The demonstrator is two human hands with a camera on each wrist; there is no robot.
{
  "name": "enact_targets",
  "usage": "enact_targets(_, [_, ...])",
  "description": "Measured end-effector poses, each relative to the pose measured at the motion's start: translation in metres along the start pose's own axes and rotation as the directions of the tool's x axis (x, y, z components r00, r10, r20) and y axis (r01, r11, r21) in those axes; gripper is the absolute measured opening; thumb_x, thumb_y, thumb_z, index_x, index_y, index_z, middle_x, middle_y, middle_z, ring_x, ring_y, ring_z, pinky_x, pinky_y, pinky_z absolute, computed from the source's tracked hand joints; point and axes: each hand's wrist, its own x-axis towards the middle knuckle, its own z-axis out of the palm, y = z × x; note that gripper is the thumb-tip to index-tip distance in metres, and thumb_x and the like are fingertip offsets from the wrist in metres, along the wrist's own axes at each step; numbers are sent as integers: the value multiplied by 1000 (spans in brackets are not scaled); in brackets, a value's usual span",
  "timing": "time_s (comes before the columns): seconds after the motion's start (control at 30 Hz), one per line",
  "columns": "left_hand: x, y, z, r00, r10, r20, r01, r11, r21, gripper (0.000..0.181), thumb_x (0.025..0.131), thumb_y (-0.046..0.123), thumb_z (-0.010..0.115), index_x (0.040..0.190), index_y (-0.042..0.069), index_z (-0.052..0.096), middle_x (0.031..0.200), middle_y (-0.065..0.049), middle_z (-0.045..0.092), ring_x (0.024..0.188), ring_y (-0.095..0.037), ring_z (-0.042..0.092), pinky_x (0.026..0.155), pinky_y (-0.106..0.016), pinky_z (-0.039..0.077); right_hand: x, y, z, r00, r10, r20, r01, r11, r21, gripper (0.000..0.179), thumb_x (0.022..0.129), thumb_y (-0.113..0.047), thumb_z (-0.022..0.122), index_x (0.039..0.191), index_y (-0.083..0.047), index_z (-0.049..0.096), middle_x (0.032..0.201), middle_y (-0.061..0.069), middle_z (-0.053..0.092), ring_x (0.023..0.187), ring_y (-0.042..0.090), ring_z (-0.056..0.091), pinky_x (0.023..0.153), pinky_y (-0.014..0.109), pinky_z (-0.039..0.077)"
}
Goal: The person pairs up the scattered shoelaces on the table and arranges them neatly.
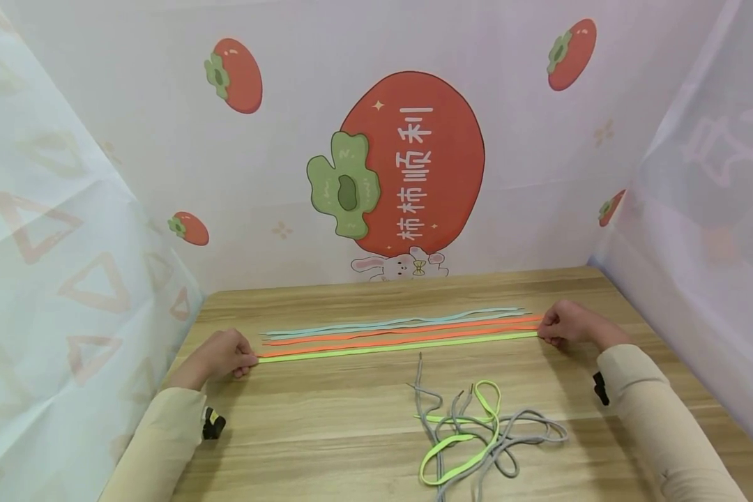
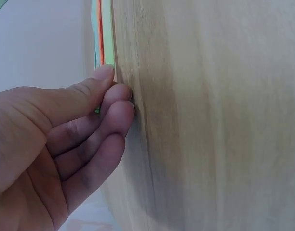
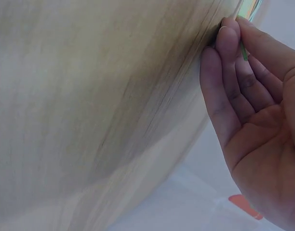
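A yellow-green shoelace (image 1: 389, 347) stretches straight across the wooden table between both hands. My left hand (image 1: 224, 354) pinches its left end between thumb and index finger. At the other end my right hand (image 1: 567, 325) pinches it too, and in the right wrist view a short green tip (image 3: 244, 51) pokes out past the fingers. Just behind it, two orange shoelaces (image 1: 364, 335) lie nearly parallel. Two light-blue shoelaces (image 1: 389, 323) run along the far side of the row. The right hand overlaps the orange laces' right ends in the head view.
Nearer the front, a loose tangle of grey shoelaces (image 1: 523, 439) lies with another yellow-green shoelace (image 1: 454, 481) looped through it. A printed cloth backdrop (image 1: 276, 160) rises behind the wooden table (image 1: 314, 432), with cloth sides at left and right.
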Motion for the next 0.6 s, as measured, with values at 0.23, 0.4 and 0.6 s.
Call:
enact_targets(0.23, [-3,3,3,998,-18,-58,20,999,36,32,97,22,78,67,12,71,59,3,67,56,-14,63,75,-37,53,3,1,1,1000,24,-13,-23,1000,4,23,97,-11,72,76,-3,72,70,-1,68,71,12,64,68,27,54])
enact_targets(0.4, [-4,3,4,996,-28,-80,32,999,45,37,97,26,78,64,12,70,57,4,66,57,-13,61,76,-37,52,3,1,2,999,30,-24,-29,999,13,28,96,-14,75,72,-2,70,67,-1,67,67,12,61,65,27,52])
enact_targets(0.6, [-6,5,2,995,-49,-91,53,998,39,31,94,27,81,70,10,71,63,0,66,61,-14,56,69,-33,46,4,-2,2,999,38,-36,-39,999,-12,31,95,-21,78,71,-4,70,64,-4,66,63,11,61,63,27,51])
